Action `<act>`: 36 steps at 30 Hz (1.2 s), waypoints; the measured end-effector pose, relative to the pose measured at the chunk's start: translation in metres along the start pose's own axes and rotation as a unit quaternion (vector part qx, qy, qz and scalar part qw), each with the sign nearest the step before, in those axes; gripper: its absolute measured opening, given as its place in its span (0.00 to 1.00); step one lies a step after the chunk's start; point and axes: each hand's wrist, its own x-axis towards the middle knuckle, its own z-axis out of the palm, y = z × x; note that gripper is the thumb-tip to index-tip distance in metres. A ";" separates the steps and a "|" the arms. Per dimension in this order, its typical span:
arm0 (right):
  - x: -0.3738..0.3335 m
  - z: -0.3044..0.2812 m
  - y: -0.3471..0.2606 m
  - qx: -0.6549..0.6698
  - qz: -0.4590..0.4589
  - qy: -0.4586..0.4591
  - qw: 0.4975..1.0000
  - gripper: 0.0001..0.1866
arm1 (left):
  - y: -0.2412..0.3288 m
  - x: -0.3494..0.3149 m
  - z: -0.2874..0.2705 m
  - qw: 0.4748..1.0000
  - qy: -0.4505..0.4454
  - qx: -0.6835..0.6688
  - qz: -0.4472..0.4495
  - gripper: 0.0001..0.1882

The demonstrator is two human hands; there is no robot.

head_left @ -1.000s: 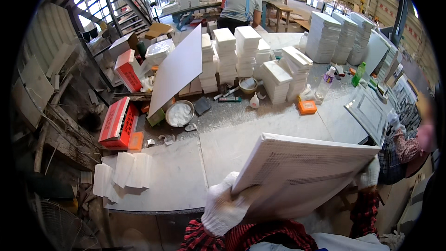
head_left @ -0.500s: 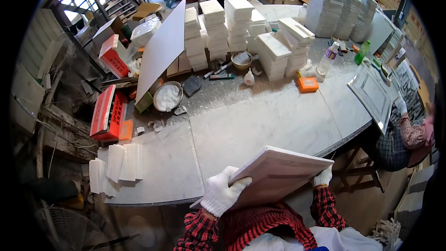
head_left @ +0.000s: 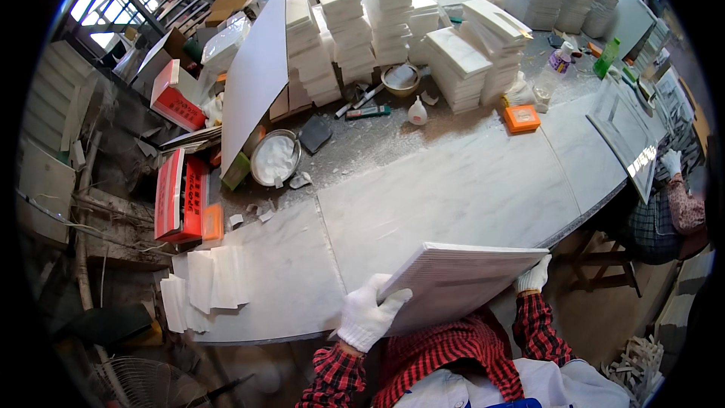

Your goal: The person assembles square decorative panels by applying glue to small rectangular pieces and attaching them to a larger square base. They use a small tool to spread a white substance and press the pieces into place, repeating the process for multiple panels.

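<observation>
A large, flat white panel [head_left: 461, 281], probably stone or tile, is held tilted up at the table's front edge, close to my body. Fine lines run along its upper edge, and a darker band crosses the face turned toward me. My left hand [head_left: 371, 313], in a white knit glove, grips the panel's left edge with the thumb over the near face. At the right edge my gloved right hand [head_left: 533, 275] is closed round the corner; some of its fingers are hidden behind the panel. Thin white strips [head_left: 215, 279] lie in an overlapping bunch on the table left of my left hand.
On the marble-topped table [head_left: 423, 189] stand stacks of white tiles [head_left: 387, 15], a bowl of white powder [head_left: 276, 157], an orange box [head_left: 521, 119], a squeeze bottle [head_left: 417, 111] and a green bottle [head_left: 606, 58]. A co-worker's gloved hand [head_left: 671, 162] is near a framed panel [head_left: 625, 136] at right.
The panel has tipped slightly, its upper edge now lying more level, with both hands still on it. The whole view has shifted, so the table's things appear higher and turned.
</observation>
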 end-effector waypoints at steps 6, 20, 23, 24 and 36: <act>-0.010 0.010 -0.004 -0.009 0.009 0.016 1.000 0.36 | 0.024 0.029 -0.015 0.991 -0.091 -0.064 0.076 0.25; 0.007 -0.011 0.004 0.045 0.025 0.001 0.999 0.31 | 0.012 0.035 -0.015 0.972 -0.072 -0.121 0.189 0.27; 0.020 -0.032 -0.004 -0.004 -0.016 0.031 0.999 0.25 | 0.017 0.032 -0.010 0.977 -0.035 -0.092 0.189 0.24; 0.015 -0.034 -0.017 -0.043 -0.042 0.056 0.997 0.22 | 0.019 0.031 -0.010 0.978 -0.024 -0.083 0.189 0.23; -0.276 0.181 -0.102 -0.407 0.087 -0.349 0.840 0.24 | 0.024 0.025 -0.005 0.980 0.005 -0.129 0.151 0.20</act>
